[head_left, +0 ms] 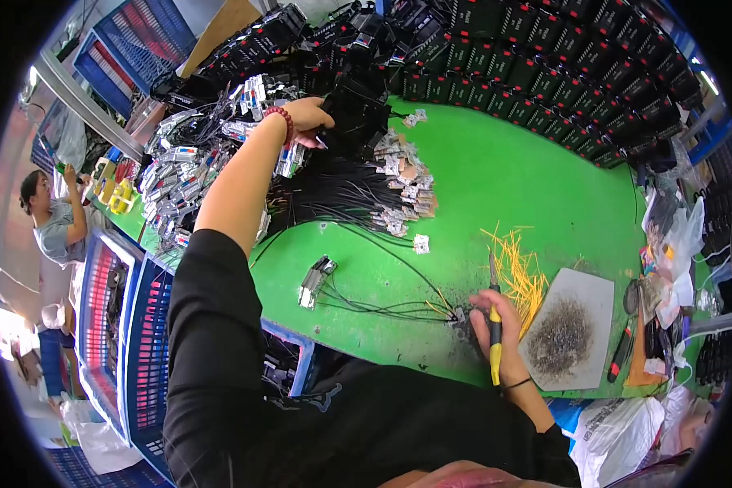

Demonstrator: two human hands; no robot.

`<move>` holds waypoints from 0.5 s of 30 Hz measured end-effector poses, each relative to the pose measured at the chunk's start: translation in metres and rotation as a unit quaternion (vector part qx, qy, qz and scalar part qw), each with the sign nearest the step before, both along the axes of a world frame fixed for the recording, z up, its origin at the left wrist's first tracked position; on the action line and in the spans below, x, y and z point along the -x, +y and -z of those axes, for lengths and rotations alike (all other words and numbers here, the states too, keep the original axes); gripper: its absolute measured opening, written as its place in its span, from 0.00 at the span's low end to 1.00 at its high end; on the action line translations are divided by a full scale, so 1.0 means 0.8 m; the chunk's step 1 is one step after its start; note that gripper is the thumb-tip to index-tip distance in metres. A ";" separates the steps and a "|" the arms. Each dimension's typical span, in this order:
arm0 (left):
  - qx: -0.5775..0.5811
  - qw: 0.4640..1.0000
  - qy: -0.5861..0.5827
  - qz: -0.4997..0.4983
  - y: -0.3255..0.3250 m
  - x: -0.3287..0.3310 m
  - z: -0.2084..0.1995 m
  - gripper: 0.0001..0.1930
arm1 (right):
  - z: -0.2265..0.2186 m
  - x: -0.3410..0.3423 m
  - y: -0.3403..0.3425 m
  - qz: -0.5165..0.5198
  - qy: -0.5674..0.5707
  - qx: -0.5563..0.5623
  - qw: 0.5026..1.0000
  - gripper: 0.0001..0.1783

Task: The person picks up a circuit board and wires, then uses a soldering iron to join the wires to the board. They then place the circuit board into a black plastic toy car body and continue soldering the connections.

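Note:
My left hand (307,119) reaches to the back of the green table, its fingers closed at the edge of a black plastic case (354,122). The fingertips are partly hidden there. My right hand (503,329) is closed round a slim tool (494,337) with a yellow-and-black handle and a thin point directed away from me. Left of it, thin black wires run from a small silver module (315,282) to a little connector end (457,315) with yellow tips. Beside my left forearm is a heap of similar silver modules (171,175), their black cables (325,195) trailing right to pale tagged ends (407,183).
Thin yellow sticks (519,272) lie past my right hand, beside a grey board (581,293) covered in dark bits. Stacked black boxes (496,77) line the back. A red-and-black knife (621,351) lies right. Blue crates (142,358) and another person (57,215) are left.

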State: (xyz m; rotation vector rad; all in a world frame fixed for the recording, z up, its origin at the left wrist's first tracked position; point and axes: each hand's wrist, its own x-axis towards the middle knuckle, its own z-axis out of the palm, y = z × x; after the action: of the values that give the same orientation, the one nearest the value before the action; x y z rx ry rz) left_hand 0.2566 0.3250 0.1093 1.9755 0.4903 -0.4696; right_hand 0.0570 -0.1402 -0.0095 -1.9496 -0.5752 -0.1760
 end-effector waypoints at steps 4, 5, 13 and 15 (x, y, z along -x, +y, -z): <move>0.212 0.959 -0.162 -0.098 0.005 0.042 0.025 0.21 | -0.010 0.000 -0.006 -0.012 -0.031 -0.022 0.999 0.20; 0.159 0.963 -0.175 -0.126 -0.026 0.072 0.013 0.23 | -0.013 0.004 -0.013 0.010 -0.002 -0.040 0.999 0.18; 0.126 0.894 -0.418 -0.103 -0.252 0.269 0.119 0.39 | -0.073 -0.040 0.006 0.015 0.006 -0.159 0.987 0.24; 0.218 0.850 -0.473 -0.080 -0.308 0.292 0.134 0.38 | -0.101 -0.046 0.017 0.012 -0.056 -0.154 0.986 0.27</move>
State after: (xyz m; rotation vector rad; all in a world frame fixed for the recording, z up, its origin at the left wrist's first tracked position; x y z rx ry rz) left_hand 0.0232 0.0786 0.0021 1.4640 -0.0933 0.4823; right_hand 0.0935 -0.1264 0.0713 -1.6537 -0.5609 -0.3701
